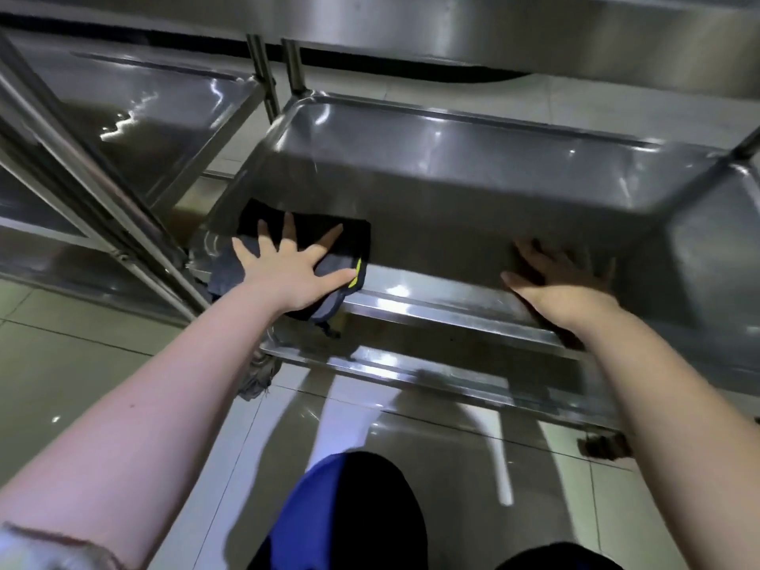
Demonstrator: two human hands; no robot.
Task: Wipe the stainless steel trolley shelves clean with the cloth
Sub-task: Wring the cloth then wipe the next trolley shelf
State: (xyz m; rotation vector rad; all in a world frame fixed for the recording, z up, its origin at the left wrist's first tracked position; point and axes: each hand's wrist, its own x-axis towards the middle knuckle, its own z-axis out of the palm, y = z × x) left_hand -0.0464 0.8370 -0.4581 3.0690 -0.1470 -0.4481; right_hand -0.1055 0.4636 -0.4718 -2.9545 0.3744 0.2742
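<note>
**A:** How do the hands lie?

**B:** The left hand [283, 269] is flat, with the fingers fanned wide and the palm pressing down on the cloth [353, 240]. The right hand [555, 277] is flat too, fingers spread. It rests bare on the shelf [473, 199], well apart from the left, and grasps nothing.

**A:** Where exactly is the cloth?

**B:** Under the left palm, in the shelf's near corner on that hand's side. It is dark, black and grey, with a yellow tag [356, 274] right at the thumb tip. Part of it lies on the shelf floor past the fingertips, and part hangs over the near rim [432, 306] below the wrist.

**A:** And the shelf itself?

**B:** It is a shiny steel tray with raised edges, shadowed beyond both sets of fingers. An upper shelf [452, 26] overhangs it, far past the fingertips. A lower shelf [411, 366] shows beneath the wrists.

**A:** What is further out?

**B:** Two upright posts [263, 76] stand beyond the left fingers. A second trolley [144, 117] sits to the outer side of the left hand. A glossy tiled floor [103, 364] lies under both forearms. Knees [349, 508] in blue and black show between the forearms. A dark, blurred caster [604, 446] is just beside the right forearm.
</note>
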